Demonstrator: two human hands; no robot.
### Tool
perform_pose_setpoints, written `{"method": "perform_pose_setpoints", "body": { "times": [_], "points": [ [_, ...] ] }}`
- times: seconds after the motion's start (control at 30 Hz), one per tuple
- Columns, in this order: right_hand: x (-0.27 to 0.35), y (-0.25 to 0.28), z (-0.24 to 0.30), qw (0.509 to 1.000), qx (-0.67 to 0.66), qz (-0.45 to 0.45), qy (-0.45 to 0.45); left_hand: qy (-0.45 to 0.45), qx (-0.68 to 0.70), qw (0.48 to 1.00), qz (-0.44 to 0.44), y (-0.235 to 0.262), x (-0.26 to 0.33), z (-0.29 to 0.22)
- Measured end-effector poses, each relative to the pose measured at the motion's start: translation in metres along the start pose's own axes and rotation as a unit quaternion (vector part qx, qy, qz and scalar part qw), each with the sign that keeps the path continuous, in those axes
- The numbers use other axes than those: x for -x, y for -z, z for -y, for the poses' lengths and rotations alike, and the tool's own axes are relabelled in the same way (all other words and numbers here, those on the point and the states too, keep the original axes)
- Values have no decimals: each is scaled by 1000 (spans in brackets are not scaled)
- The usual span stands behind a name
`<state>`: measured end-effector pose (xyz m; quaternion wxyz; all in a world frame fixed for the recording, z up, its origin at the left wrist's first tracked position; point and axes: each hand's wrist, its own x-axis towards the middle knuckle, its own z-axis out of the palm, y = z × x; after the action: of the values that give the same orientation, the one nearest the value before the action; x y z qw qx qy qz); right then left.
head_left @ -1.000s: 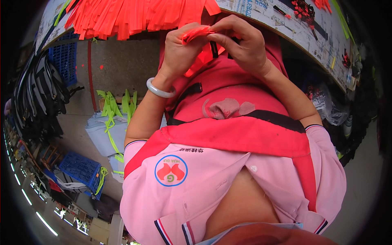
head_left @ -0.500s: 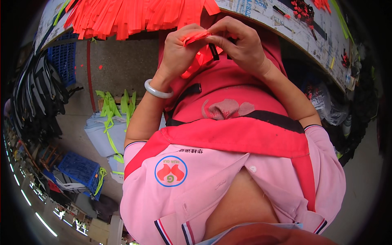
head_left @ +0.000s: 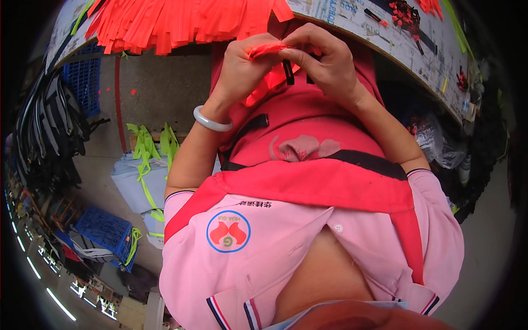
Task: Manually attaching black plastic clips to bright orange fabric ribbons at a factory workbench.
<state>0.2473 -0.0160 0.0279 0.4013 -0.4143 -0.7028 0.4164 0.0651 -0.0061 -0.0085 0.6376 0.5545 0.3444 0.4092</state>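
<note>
An orange-red fabric strip is gripped in my left hand, its fingers closed around it. My right hand pinches the end of that strip between thumb and fingertip, so the two hands nearly touch. Below them, more orange-red fabric hangs against my red apron. A short black strap piece dangles between my hands, and what it joins is hidden by my fingers. Just beyond, a thick row of orange-red strips hangs over the table's near edge.
The worktable carries small black and red pieces at the right. Black straps hang at the left near a blue crate. Pale stacked sheets with yellow-green strips lie on the floor beside another blue crate.
My hands hold nearly the same place and grip. The fabric and black strap between them have shifted only slightly, and the whole view has moved a little.
</note>
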Motion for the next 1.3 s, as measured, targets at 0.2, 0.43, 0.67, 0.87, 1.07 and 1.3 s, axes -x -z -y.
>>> {"method": "perform_pose_setpoints", "body": {
  "times": [0.2,0.43,0.67,0.87,1.07,1.3],
  "points": [
    [8,6,-17,992,-51,-27,-114,58,33,998,-17,-11,-9,10],
    [15,15,-20,993,-43,-41,-99,99,18,995,15,-16,-18,6],
    [13,12,-20,999,5,-32,8,1,-3,1000,24,-17,-11,9],
    [13,9,-19,991,-65,-57,-98,92,9,995,29,-9,-15,-5],
    [0,16,-10,996,5,24,-81,19,27,999,-35,-1,-11,-10],
    [11,-4,-47,977,-10,144,-155,-66,27,996,-60,-12,-14,-31]
  ]
}}
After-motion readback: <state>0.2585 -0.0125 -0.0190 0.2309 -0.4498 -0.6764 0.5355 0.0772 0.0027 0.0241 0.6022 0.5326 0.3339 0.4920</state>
